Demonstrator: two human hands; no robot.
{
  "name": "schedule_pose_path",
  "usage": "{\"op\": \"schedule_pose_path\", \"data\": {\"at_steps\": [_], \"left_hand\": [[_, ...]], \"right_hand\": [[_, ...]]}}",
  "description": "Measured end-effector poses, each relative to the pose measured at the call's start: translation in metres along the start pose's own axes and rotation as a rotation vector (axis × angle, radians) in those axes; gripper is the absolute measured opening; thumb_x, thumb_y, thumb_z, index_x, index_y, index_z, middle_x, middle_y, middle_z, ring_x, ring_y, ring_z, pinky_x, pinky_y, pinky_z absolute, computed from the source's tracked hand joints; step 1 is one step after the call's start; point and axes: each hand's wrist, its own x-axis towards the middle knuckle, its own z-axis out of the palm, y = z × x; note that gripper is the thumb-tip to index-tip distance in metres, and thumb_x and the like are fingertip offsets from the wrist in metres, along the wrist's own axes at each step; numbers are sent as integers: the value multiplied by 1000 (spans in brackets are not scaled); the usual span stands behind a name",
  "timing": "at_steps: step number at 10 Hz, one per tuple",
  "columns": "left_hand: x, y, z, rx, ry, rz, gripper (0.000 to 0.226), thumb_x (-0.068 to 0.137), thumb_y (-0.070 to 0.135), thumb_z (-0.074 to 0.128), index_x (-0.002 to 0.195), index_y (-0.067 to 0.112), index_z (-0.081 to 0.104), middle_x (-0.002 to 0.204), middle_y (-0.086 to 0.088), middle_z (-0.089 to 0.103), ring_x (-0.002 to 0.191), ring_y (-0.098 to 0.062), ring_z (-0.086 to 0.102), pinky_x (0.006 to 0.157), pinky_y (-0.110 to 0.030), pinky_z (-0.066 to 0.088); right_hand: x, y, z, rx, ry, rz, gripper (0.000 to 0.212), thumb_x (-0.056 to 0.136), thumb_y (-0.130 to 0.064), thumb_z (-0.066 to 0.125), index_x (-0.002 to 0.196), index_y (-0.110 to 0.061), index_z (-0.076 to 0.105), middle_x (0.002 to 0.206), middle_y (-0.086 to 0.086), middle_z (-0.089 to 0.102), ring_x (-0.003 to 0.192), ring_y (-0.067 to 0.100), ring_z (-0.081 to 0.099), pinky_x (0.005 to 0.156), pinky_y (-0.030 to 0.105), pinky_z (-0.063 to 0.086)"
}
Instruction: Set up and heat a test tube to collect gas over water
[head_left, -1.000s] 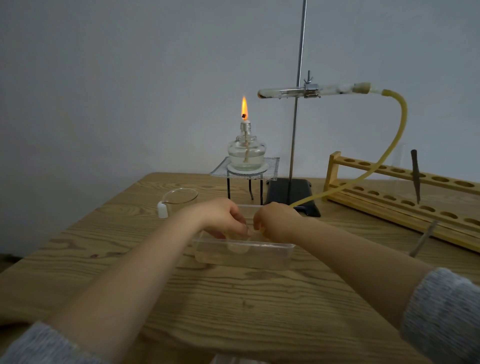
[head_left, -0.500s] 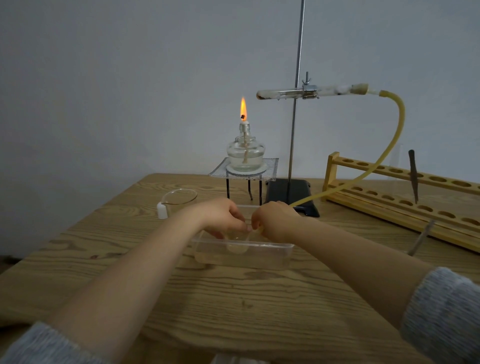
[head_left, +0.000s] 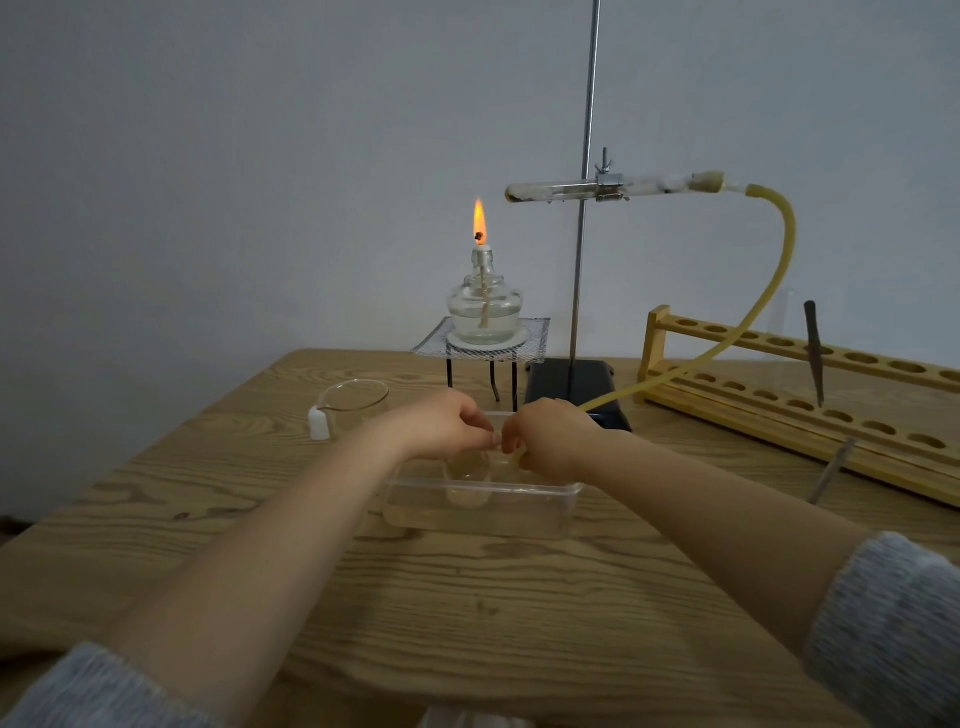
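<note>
Both hands meet over a clear plastic tub (head_left: 483, 506) of water near the middle of the table (head_left: 467, 613). The left hand (head_left: 441, 423) curls its fingers round a small upturned glass vessel (head_left: 469, 475) standing in the tub; the right hand (head_left: 550, 434) pinches the free end of a yellow rubber hose (head_left: 774, 270) at the tub's rim, just beside that vessel. The hose loops up behind the tub to a test tube (head_left: 613, 185) clamped level on a metal stand (head_left: 584, 218). A lit spirit lamp (head_left: 483, 306) sits on a wire-gauze tripod (head_left: 480, 347) behind the tub, its flame to the side of the test tube's closed end rather than under it.

The step in hand appears to be feeding the hose end beneath the vessel's mouth. Done well, that mouth probably stays under water and the vessel upright, so no air slips in; the hose should bend gently, without a kink. The lamp would likely then need moving beneath the test tube. A beaker (head_left: 353, 402) stands left of the tub, a wooden rack (head_left: 810, 395) to its right.
</note>
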Motion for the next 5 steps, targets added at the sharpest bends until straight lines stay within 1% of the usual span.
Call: {"op": "schedule_pose_path", "data": {"at_steps": [1,2,3,4,5], "left_hand": [[1,3,0,11,18,17,33,89,37,59,117,21,65,110,5,63,80,-5,54,62,-16,39],[2,5,2,3,48,32,32,89,36,60,116,20,65,116,3,63,93,-10,56,74,-22,40],[3,11,3,21,69,35,31,90,35,59,115,19,65,118,1,63,96,-12,56,78,-24,41],[4,16,6,25,98,38,30,90,33,59,115,18,65,119,0,63,104,-16,58,84,-27,45],[3,23,9,-4,119,38,29,92,30,57,117,17,64,118,-1,64,107,-17,58,85,-27,44]], "right_hand": [[-3,1,-3,11,3,8,31,94,-17,55,122,-26,61,124,1,61,112,22,57,87,32,44],[-6,3,-5,23,9,15,28,94,-22,55,121,-26,62,122,1,62,112,22,57,88,32,45],[-8,6,-6,33,20,31,26,94,-25,53,118,-23,65,116,2,65,106,22,60,90,34,49],[-11,8,-6,52,56,45,24,94,-27,50,110,-21,68,108,2,67,98,22,62,87,38,52],[-11,13,-5,70,96,70,27,95,-27,46,105,-18,69,101,3,68,91,23,62,85,38,50]]}}
